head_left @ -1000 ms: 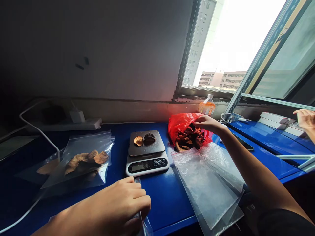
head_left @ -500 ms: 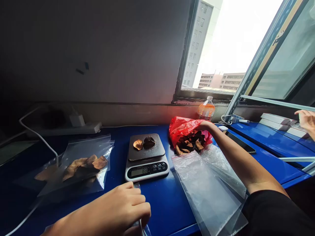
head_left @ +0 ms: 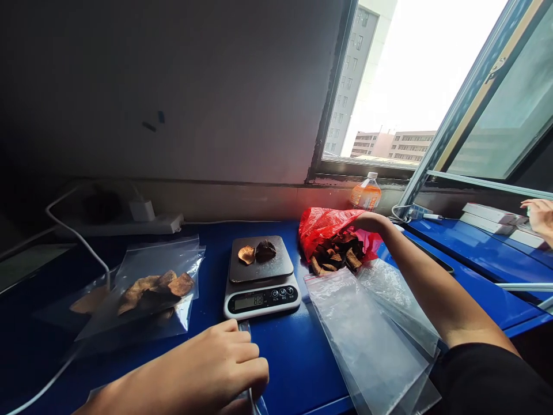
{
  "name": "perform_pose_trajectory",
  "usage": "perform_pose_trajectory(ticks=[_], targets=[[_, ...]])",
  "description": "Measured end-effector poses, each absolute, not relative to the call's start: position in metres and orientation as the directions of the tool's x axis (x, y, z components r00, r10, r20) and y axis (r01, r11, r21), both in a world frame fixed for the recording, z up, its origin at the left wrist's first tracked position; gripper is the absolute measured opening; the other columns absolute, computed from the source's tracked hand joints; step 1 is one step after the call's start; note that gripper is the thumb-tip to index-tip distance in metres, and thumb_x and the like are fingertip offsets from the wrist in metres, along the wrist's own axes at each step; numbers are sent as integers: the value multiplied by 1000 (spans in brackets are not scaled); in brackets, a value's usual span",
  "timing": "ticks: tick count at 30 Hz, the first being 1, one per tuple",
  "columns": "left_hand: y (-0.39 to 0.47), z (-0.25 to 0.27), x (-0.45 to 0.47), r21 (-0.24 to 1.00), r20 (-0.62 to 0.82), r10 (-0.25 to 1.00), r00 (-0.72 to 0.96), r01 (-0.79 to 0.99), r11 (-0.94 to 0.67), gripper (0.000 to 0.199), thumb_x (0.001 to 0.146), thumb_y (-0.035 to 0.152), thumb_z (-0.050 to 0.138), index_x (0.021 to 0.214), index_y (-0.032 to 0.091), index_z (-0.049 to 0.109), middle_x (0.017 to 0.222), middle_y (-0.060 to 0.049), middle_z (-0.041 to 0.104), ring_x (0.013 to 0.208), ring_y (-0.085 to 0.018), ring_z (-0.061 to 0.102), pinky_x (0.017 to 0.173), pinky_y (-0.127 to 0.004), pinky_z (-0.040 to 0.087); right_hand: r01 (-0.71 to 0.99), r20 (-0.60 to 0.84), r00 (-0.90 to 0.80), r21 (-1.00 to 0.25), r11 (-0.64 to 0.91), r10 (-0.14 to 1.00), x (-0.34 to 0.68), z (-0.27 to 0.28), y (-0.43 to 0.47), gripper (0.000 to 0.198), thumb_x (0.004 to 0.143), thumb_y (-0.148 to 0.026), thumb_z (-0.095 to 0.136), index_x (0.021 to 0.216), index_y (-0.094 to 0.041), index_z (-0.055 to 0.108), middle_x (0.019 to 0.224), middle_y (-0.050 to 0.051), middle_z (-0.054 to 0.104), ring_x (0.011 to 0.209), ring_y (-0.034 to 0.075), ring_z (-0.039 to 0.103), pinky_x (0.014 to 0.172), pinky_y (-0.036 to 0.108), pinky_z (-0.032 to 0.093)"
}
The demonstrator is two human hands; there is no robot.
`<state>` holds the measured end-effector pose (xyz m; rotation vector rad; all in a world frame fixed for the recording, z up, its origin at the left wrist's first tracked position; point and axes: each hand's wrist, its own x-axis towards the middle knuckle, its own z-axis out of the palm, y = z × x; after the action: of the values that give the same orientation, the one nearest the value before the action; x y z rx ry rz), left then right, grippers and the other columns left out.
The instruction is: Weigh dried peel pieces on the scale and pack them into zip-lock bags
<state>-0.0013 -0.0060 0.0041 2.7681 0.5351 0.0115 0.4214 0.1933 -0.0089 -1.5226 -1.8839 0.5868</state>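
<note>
My left hand (head_left: pixel 228 360) is closed on a clear zip-lock bag (head_left: pixel 244 327), mostly hidden under the fingers, just in front of the kitchen scale (head_left: pixel 263 301). On the scale's plate lie a tan dried slice (head_left: pixel 246 255) and a dark dried piece (head_left: pixel 265 250); the small display is hard to read. My right hand (head_left: pixel 368 221) reaches to the red plastic bag (head_left: pixel 322 222), its fingers out of sight. Dark brown dried slices (head_left: pixel 334 256) fill the mouth of that bag. Flat clear zip bags (head_left: pixel 367 340) lie before it.
Filled clear bags of dried slices (head_left: pixel 149 288) lie at the left by a white cable (head_left: pixel 78 236) and power strip (head_left: pixel 116 226). Behind the red bag stands an orange drink bottle (head_left: pixel 366 191). Another person's hand (head_left: pixel 540 216) is at the far right near white boxes (head_left: pixel 490 214).
The whole view has shifted slightly, so things sit a little farther right. Both hands keep about the same places against the scale and the red bag.
</note>
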Motion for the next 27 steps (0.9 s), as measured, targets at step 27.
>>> perform_pose_trajectory(ticks=[27], targets=[[-2, 6, 3, 317, -116, 364, 924, 382, -868, 14, 84, 8, 52, 80, 22, 51, 80, 1, 66, 70, -15, 60, 81, -28, 44, 852, 202, -168, -462, 245, 965, 369, -13, 195, 14, 61, -27, 78, 75, -26, 76, 71, 0, 71, 77, 20, 63, 67, 26, 52]])
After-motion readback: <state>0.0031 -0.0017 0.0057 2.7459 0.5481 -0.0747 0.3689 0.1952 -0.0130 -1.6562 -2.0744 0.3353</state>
